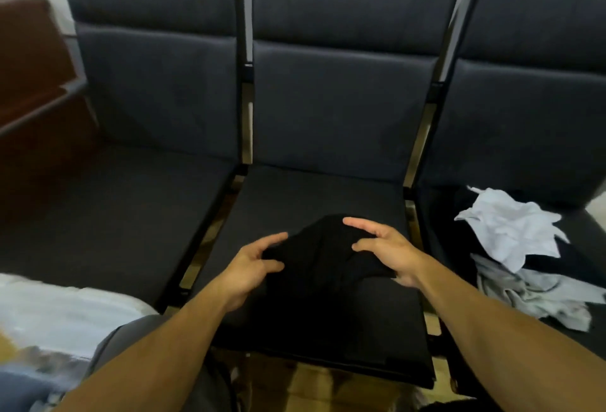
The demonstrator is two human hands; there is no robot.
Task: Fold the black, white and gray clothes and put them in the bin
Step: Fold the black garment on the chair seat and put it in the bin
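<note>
Black garment [323, 267] lies bunched on the middle chair seat [295, 195], between both hands and touching both. Left hand [251, 262] pinches its left edge, fingers curled into the cloth. Right hand [387, 246] rests on the right side, thumb and fingers half-curled over a raised fold. Bulk of the cloth runs toward the person, below the fingers. White cloth [511, 224] and gray cloth [531, 293] wait on the right seat. Bin not visible.
</note>
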